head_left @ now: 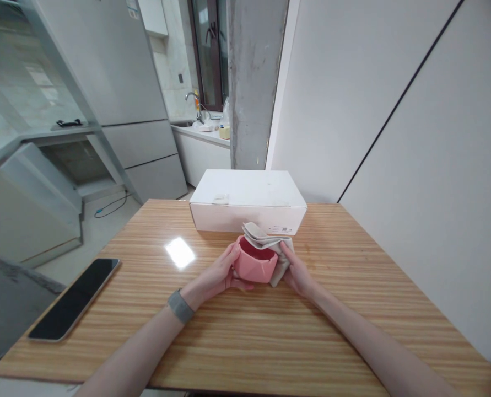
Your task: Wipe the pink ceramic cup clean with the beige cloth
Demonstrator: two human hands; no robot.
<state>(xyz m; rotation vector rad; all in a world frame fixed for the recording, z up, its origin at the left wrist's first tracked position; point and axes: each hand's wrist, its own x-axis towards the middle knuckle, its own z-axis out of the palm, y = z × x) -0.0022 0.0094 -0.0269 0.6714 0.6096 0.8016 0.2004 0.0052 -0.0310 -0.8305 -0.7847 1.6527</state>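
Observation:
A small pink faceted pot (255, 266) with a dark red inside stands on the wooden table (245, 336). My left hand (219, 274) wraps round its left side, fingers closed on the wall. My right hand (297, 271) grips a beige cloth (265, 241) that drapes over the pot's right rim and down its right side. A grey band sits on my left wrist.
A closed white cardboard box (247, 200) lies just behind the pot. A dark phone (75, 298) lies face up near the table's left edge. A white wall runs along the right. A fridge, a concrete pillar and a kitchen counter stand beyond.

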